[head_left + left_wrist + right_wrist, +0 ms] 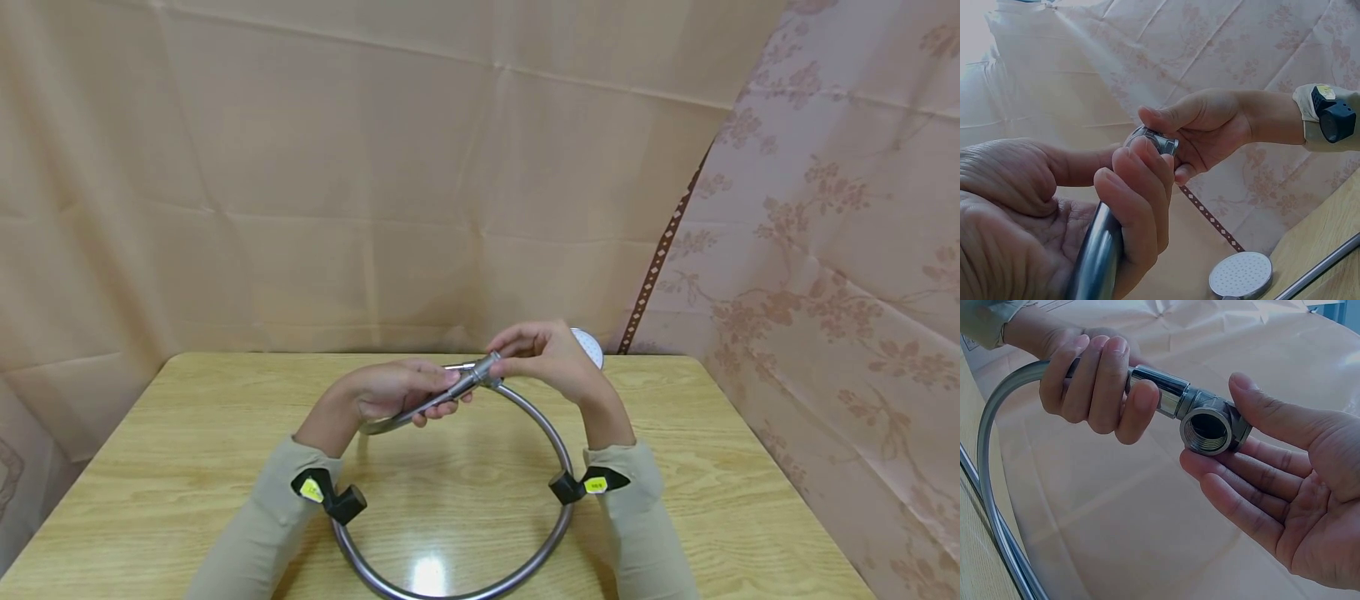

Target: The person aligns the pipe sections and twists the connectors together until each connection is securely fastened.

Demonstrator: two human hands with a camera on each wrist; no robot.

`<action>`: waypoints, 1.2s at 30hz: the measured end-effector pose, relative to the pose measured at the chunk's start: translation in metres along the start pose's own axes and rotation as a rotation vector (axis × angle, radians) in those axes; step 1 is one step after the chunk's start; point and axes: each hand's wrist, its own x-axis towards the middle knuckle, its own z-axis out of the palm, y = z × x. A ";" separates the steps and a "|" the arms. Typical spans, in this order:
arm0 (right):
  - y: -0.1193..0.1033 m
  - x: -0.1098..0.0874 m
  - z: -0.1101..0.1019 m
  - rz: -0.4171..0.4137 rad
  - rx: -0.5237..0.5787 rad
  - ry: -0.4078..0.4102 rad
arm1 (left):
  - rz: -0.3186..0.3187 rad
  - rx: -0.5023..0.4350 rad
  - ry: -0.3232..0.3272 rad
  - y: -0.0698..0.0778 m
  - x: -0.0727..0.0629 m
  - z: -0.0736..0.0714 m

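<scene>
A metal shower hose [553, 437] curves in a wide loop over the tabletop, its end raised between both hands. My left hand [401, 390] grips this end with fingers curled round it, just behind a shiny connector sleeve [1163, 389]. At the sleeve's tip sits a metal tee fitting [1219, 407], its threaded round opening facing the right wrist camera. My right hand [558, 360] holds the fitting from the other side, thumb against it and fingertips beneath. A white round shower head [587, 347] lies beyond my right hand, partly hidden by it in the head view.
The light wooden table [712, 500] carries the lower part of the hose loop. Behind it hangs a beige cloth [337, 183], and a flowered cloth [847, 275] hangs along the right side. Each sleeve bears a small black wrist camera [347, 504].
</scene>
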 end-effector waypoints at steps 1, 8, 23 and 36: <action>0.000 0.000 0.000 -0.001 0.001 -0.001 | -0.001 -0.002 0.002 0.000 0.000 0.000; 0.001 0.002 0.000 -0.009 -0.004 -0.004 | 0.007 0.012 -0.006 0.000 -0.001 -0.001; 0.001 0.003 0.001 -0.010 -0.023 0.001 | 0.000 -0.007 0.005 0.003 -0.001 0.000; 0.002 0.001 0.002 -0.019 0.002 -0.011 | 0.001 -0.019 -0.012 -0.001 -0.001 -0.002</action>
